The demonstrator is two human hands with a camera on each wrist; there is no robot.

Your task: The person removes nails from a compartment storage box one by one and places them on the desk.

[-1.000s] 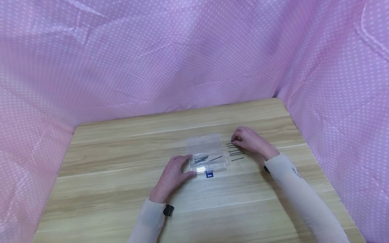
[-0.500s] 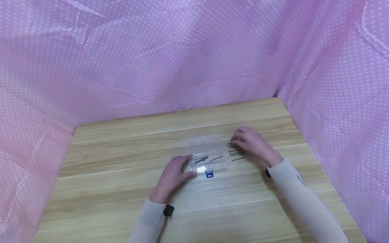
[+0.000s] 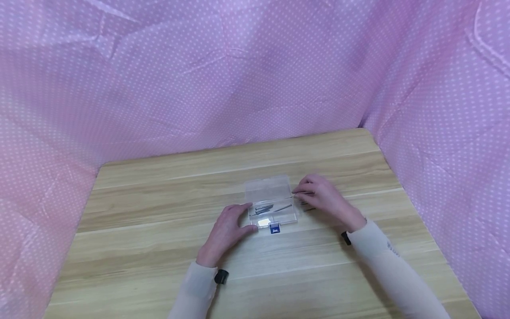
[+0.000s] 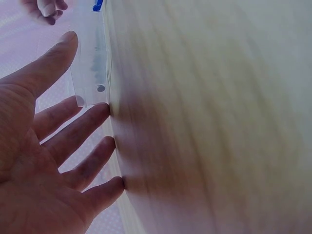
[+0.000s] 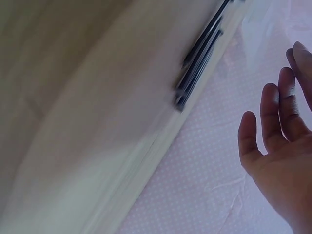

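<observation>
A clear plastic box (image 3: pixel 284 218) lies with its lid (image 3: pixel 268 189) folded back and its blue latch (image 3: pixel 274 228) to the front. Several dark nails (image 3: pixel 264 209) rest inside. My left hand (image 3: pixel 224 230) spans the box's left end, thumb at the front corner and index finger at the back; its fingers look nearly straight in the left wrist view. Just right of the lid, my right hand (image 3: pixel 327 200) pinches a nail (image 3: pixel 304 192) between thumb and fingers, above the table. More nails (image 5: pixel 200 68) lie in a row under that hand, partly hidden in the head view.
The wooden table (image 3: pixel 159 204) carries the box right of its middle. Pink dotted cloth (image 3: pixel 239 79) hangs behind it and along both sides. A dark band (image 3: pixel 221 277) sits at the left wrist.
My right hand has lifted a nail from the back of the row and moved left and slightly toward me, up to the box. The left hand and box have stayed put.
</observation>
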